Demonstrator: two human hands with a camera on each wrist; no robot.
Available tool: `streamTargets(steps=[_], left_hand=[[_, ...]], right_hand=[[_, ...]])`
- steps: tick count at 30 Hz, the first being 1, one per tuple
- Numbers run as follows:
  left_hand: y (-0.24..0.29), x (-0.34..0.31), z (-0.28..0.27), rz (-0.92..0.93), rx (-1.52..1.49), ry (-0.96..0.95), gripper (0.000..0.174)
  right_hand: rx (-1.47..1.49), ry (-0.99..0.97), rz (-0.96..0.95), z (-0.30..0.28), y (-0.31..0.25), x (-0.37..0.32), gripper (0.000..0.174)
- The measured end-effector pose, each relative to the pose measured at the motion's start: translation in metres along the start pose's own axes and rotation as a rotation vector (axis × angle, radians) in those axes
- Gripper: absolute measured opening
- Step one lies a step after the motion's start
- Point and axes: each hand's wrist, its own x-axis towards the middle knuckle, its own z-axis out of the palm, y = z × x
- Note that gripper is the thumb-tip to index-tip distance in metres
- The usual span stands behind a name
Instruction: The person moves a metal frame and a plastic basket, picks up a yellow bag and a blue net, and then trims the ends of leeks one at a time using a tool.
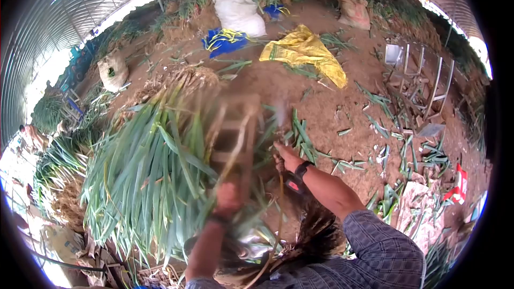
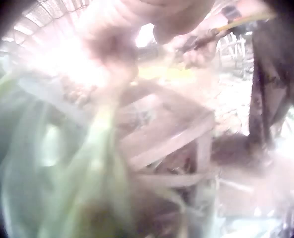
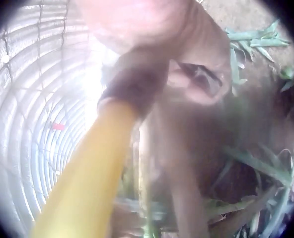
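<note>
In the head view my left hand [image 1: 229,198], blurred, grips a green onion whose pale stalk [image 1: 235,152] slants up across a wooden frame [image 1: 247,144]. The left wrist view has its green leaves [image 2: 95,153] trailing below the fingers. To the right, my right hand [image 1: 289,156] holds a dark nozzle [image 3: 139,82] joined to a yellow hose [image 3: 90,171]. That hose runs down toward the lap, and a whitish blur shows just beyond the nozzle. A large heap of green onions [image 1: 152,166] lies left of the frame, its leaves toward me.
Beyond the frame lie a yellow sack [image 1: 305,51], a blue sheet [image 1: 225,43] and a full white sack [image 1: 238,13]. Metal-legged stands [image 1: 428,83] are at the right. Cut leaves [image 1: 302,139] litter the soil, and more onions [image 1: 61,160] are piled at far left.
</note>
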Motion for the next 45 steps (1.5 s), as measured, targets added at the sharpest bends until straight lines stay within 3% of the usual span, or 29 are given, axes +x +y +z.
streamTargets(steps=[2, 5, 7, 8, 10, 11, 13, 16, 18, 19, 20, 21, 23, 24, 27, 30, 32, 33, 34, 37, 38, 41, 42, 43, 45], left_hand=[[-0.008, -0.007, 0.053, -0.042, -0.566, -0.142, 0.042], [0.040, 0.003, 0.100, -0.435, -1.636, -0.197, 0.039], [0.054, 0.013, 0.101, -0.386, -1.668, -0.218, 0.045], [0.058, 0.018, 0.097, -0.214, -1.340, -0.211, 0.053], [0.056, 0.026, 0.092, -0.069, -1.238, -0.239, 0.059], [0.048, 0.027, 0.086, -0.089, -1.469, -0.282, 0.057], [0.033, 0.026, 0.088, -0.148, -1.471, -0.225, 0.044], [0.036, 0.029, 0.069, -0.290, -1.028, 0.001, 0.022], [0.070, 0.037, -0.009, -0.460, -1.065, 0.081, 0.022], [0.060, 0.042, -0.011, -0.127, -1.296, 0.230, 0.027], [0.065, 0.044, -0.046, -0.050, -0.998, 0.328, 0.026], [0.057, 0.045, -0.066, -0.065, -0.811, 0.344, 0.028], [0.024, 0.044, -0.090, -0.219, -0.411, 0.238, 0.033], [0.009, 0.048, -0.099, -0.254, -0.243, 0.190, 0.035], [-0.047, 0.058, -0.102, -0.208, 0.177, 0.156, 0.036], [-0.076, 0.084, -0.096, -0.214, 0.408, -0.023, 0.036], [-0.098, 0.092, -0.069, -0.195, 0.513, -0.131, 0.039], [-0.103, 0.097, -0.063, -0.185, 0.573, -0.194, 0.042], [-0.099, 0.110, -0.063, -0.234, 0.539, -0.217, 0.043], [-0.080, 0.120, -0.068, -0.339, 0.436, -0.301, 0.045], [-0.076, 0.119, -0.073, -0.343, 0.399, -0.283, 0.044], [-0.074, 0.119, -0.081, -0.389, 0.276, -0.232, 0.051], [-0.065, 0.122, -0.082, -0.371, 0.216, -0.175, 0.049], [-0.048, 0.127, -0.088, -0.357, 0.155, -0.116, 0.048], [0.036, 0.147, -0.110, -0.253, -0.149, -0.234, 0.057]], right_hand=[[-0.220, 0.112, -0.164, -0.015, 0.038, 0.061, 0.030], [-0.117, 0.118, -0.128, 0.021, 0.029, 0.007, 0.032], [-0.130, 0.042, 0.000, 0.034, 0.020, -0.024, 0.033], [-0.187, 0.047, -0.015, 0.040, 0.018, -0.032, 0.034], [-0.140, 0.003, 0.043, 0.037, 0.017, -0.026, 0.035], [-0.118, -0.020, 0.075, 0.036, 0.018, -0.023, 0.036], [-0.225, -0.036, -0.004, 0.036, 0.012, -0.034, 0.057], [-0.360, -0.050, -0.015, 0.035, -0.001, -0.066, 0.082], [-0.288, -0.073, -0.054, 0.028, 0.000, -0.049, 0.084], [-0.252, -0.092, -0.063, 0.025, 0.003, -0.041, 0.084], [-0.293, -0.105, -0.197, 0.026, -0.001, -0.043, 0.076], [-0.361, -0.121, -0.201, 0.028, -0.001, -0.036, 0.073], [-0.486, -0.145, -0.205, 0.032, 0.002, -0.016, 0.067], [-0.435, -0.208, -0.252, 0.045, -0.002, -0.034, 0.056], [-0.516, -0.307, -0.367, 0.077, 0.001, -0.027, 0.045], [-0.772, -0.460, -0.541, 0.096, -0.013, -0.022, 0.045], [-0.784, -0.448, -0.586, 0.102, -0.018, -0.007, 0.048], [-0.647, -0.424, -0.562, 0.106, -0.023, -0.011, 0.048], [-0.592, -0.456, -0.655, 0.103, -0.020, 0.006, 0.050], [-0.568, -0.400, -0.519, 0.093, -0.033, 0.025, 0.050], [-0.586, -0.483, -0.363, 0.083, -0.053, 0.022, 0.060], [-0.558, -0.316, -0.216, 0.060, -0.081, 0.000, 0.074], [-0.547, -0.354, -0.170, 0.038, -0.074, 0.013, 0.084], [-0.450, -0.299, -0.067, 0.029, -0.096, -0.005, 0.085], [-0.245, -0.203, 0.134, 0.024, -0.143, -0.043, 0.086]])
